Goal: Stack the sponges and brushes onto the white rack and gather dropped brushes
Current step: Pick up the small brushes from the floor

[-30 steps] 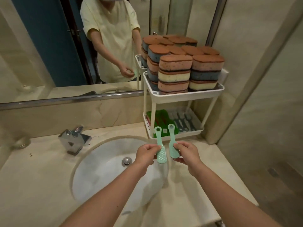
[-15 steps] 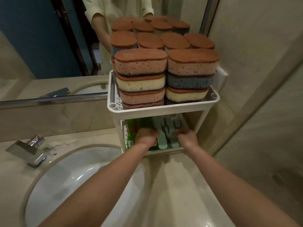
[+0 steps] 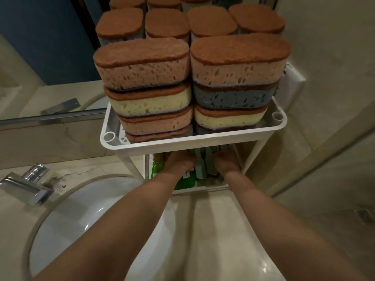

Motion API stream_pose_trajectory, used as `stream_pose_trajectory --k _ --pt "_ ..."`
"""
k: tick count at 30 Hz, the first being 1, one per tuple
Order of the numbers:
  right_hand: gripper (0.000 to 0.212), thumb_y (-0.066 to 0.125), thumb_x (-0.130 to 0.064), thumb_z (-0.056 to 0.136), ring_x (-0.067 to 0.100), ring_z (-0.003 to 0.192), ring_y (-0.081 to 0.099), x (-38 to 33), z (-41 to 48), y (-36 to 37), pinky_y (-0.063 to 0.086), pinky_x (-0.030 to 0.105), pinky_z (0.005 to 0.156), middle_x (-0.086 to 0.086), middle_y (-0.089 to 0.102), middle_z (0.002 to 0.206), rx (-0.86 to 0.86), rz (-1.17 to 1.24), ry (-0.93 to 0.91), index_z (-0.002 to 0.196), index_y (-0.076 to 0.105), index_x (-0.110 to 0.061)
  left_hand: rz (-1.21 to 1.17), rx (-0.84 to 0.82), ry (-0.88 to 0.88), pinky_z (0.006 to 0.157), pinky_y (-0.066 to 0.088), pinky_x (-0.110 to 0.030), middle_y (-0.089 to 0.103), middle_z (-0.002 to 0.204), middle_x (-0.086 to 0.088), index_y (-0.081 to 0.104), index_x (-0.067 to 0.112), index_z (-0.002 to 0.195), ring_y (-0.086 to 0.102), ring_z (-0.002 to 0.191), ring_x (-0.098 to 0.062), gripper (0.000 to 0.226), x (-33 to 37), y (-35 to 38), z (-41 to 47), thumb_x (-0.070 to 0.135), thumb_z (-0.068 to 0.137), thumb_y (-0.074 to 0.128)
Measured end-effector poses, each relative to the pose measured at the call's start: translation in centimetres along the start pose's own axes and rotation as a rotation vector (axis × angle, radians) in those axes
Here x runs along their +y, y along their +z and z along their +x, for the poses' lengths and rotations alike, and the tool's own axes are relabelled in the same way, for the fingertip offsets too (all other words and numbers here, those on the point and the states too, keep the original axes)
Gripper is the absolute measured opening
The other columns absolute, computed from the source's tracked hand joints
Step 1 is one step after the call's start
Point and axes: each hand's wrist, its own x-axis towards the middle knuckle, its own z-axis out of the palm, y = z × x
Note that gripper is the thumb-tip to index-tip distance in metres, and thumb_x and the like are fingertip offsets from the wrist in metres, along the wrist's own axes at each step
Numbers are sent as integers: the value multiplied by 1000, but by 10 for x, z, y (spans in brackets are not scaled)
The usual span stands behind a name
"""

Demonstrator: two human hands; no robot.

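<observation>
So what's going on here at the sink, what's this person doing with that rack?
A person is reaching both hands into the lower shelf of a white rack beside the sink. The left hand and right hand are down among the pale green brushes, though the grip itself is hidden under the upper shelf. That upper shelf is already full of stacked sponges.

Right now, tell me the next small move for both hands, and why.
Probably let go of the brushes and draw both hands back: the left hand and right hand are already inside the rack's lower shelf, where the brushes lie.
</observation>
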Motion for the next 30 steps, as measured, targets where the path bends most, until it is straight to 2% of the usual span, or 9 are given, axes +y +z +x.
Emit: stream_pose_trajectory --k 4,7,9,12,15,19,21,24,30 --pt "22 45 -18 95 27 87 59 3 1 8 41 29 71 11 63 95 -30 -29 -4 80 61 -14 98 6 24 71 58 -35 72 77 -15 67 9 70 59 59 -23 19 -1 1 -2 16 86 59" --pt "25 45 -19 95 30 95 64 4 2 10 43 29 71 13 68 103 -44 -27 -1 91 68 -11 187 14 53 74 57 -35 68 70 -10 62 12 65 62 64 -24 20 1 -2 -7 16 85 60" --pt "26 46 -21 96 29 94 64 4 3 11 46 30 73 13 69 105 -46 -14 -1 96 70 -11 234 42 78 78 58 -37 69 74 -10 64 11 67 67 72 -27 20 0 -2 -10 17 85 58" --pt "27 48 -23 97 29 99 64 4 2 12 52 34 82 13 68 108 -42 2 -11 102 71 -10 284 95 127 80 57 -41 71 83 -9 69 11 77 68 83 -28 17 -3 -1 -13 19 86 56" --pt "28 50 -27 98 30 106 62 5 0 12 51 37 91 12 69 113 -39 -2 -41 106 72 -12 393 149 169 77 57 -38 69 83 -2 67 19 76 66 85 -24 16 -5 -1 -16 20 87 55" --pt "25 54 -18 96 29 115 59 9 -1 11 48 40 100 9 66 123 -38 42 -65 114 70 -16 465 182 215 78 55 -35 69 92 0 68 22 84 64 92 -21 15 -8 0 -16 25 91 54" --pt "25 53 -15 95 28 115 59 10 -4 11 48 37 100 9 66 122 -34 27 -82 113 70 -16 481 195 244 80 55 -35 69 97 1 69 23 90 64 95 -20 16 -11 1 -16 28 92 54" --pt "27 51 -13 94 27 110 61 11 -8 11 47 29 91 8 67 119 -33 5 -102 111 71 -16 504 196 267 79 55 -33 70 99 2 71 25 93 64 95 -20 18 -14 1 -20 31 94 54" --pt "27 55 -14 91 27 110 60 11 -20 6 44 25 84 7 66 120 3 -11 -122 114 68 -19 418 184 257 74 49 -30 68 105 2 69 26 99 62 96 -21 19 -20 -3 -29 34 94 53"
